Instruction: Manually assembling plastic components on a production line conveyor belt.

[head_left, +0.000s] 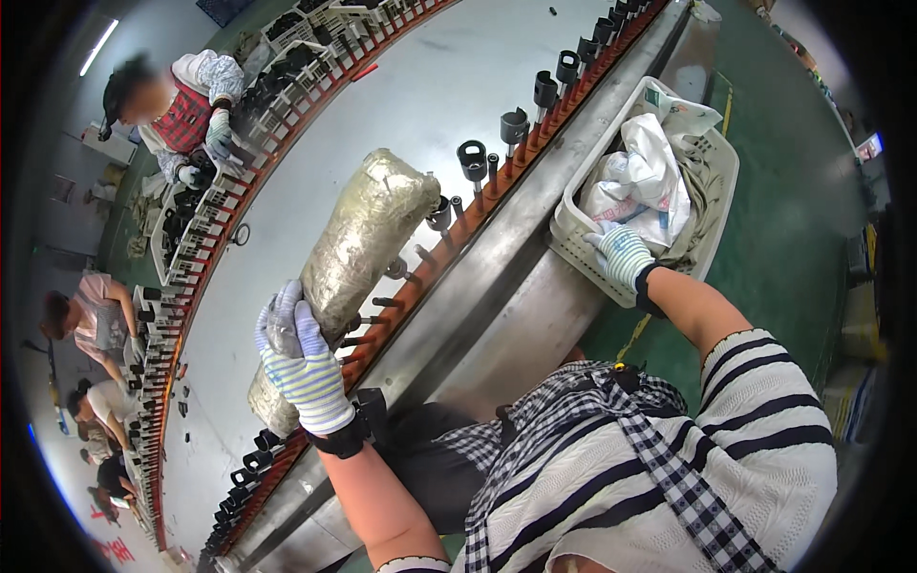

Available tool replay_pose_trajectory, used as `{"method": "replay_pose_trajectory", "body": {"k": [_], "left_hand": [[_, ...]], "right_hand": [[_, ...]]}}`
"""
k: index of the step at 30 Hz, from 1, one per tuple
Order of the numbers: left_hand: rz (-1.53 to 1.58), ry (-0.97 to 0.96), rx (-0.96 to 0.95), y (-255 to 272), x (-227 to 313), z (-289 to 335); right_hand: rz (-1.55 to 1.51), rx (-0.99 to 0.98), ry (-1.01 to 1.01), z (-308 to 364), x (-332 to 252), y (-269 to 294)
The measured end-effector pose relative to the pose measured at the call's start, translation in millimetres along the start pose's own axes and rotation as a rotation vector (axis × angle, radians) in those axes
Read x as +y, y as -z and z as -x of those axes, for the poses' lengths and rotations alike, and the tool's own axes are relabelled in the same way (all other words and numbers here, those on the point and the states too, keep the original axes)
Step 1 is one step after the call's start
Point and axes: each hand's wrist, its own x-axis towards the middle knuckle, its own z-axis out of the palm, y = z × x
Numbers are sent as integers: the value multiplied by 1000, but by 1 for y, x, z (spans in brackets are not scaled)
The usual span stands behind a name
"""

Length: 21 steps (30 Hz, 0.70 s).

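Observation:
My left hand (304, 368), in a striped knit glove with greyish fingertips, lies with its fingers stretched along a long roll wrapped in crinkled, shiny film (368, 229). The roll slants across the near edge of the line and covers some of the pegs. My right hand (621, 256), in the same kind of glove, is closed over the near left rim of a white plastic basket (721, 205). In the basket, just past my fingers, lies a crumpled white bag (645, 177) with coloured print. Grey-green straps or cloth strips (705, 196) lie bunched beside it.
Orange-brown pegs (492, 186) line the table edge, several topped by black ring-shaped parts (514, 124). Metal guard rails (535, 229) run below. Across the pale tabletop (411, 86), co-workers (186, 115) work beside white crates of black parts (287, 72). Green floor lies behind the basket.

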Motion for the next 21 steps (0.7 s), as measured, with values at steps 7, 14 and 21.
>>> {"method": "replay_pose_trajectory", "body": {"k": [7, 14, 21], "left_hand": [[-315, -103, -206, -10, -35, 6], [-331, -237, -497, 20, -39, -4], [-161, -302, -275, 20, -13, -3]], "right_hand": [[8, -2, 25, -1, -7, 1], [-15, -33, -38, -1, -6, 3], [33, 13, -2, 2, -3, -6]]}}
